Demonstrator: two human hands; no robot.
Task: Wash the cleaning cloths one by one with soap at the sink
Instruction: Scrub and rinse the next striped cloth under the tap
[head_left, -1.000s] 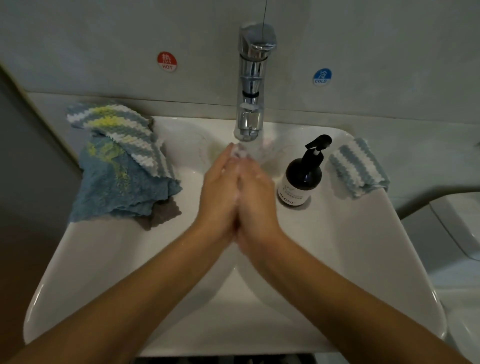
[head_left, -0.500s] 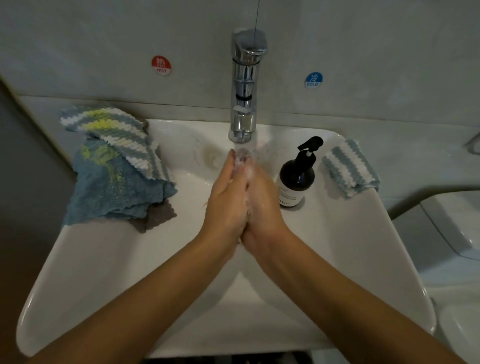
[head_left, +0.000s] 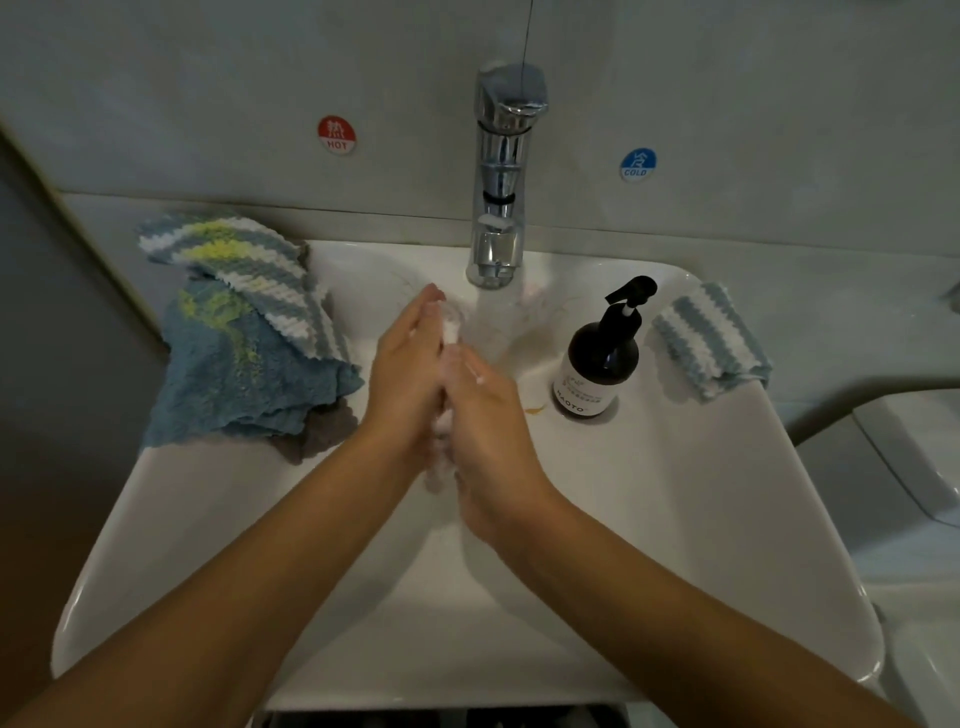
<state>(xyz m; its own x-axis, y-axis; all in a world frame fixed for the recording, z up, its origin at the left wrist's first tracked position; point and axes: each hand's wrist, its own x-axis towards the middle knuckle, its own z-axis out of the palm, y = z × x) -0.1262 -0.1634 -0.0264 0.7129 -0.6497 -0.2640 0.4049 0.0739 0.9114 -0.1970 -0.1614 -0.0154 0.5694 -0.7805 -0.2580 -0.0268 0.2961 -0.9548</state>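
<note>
My left hand (head_left: 410, 374) and my right hand (head_left: 488, 415) are pressed palm to palm over the white sink (head_left: 675, 519), fingers straight, with white soap foam between them and no cloth in them. Water runs from the chrome tap (head_left: 501, 176) just beyond my fingertips. A pile of cloths lies on the sink's left rim: a striped blue-white cloth with yellow stains (head_left: 244, 265) on top of a plain blue cloth (head_left: 234, 379). A folded striped cloth (head_left: 709, 340) lies on the right rim. The dark soap pump bottle (head_left: 600, 364) stands right of my hands.
A grey-brown cloth edge (head_left: 322, 431) sticks out under the blue pile. Red HOT (head_left: 336, 134) and blue COLD (head_left: 638, 163) stickers are on the wall. A small yellow smear (head_left: 535, 410) marks the sink beside the bottle. Another white fixture (head_left: 914, 457) stands at the right.
My hands keep rubbing together: the right hand has slid back toward me while the left fingertips stay forward near the stream. More foam shows between the palms.
</note>
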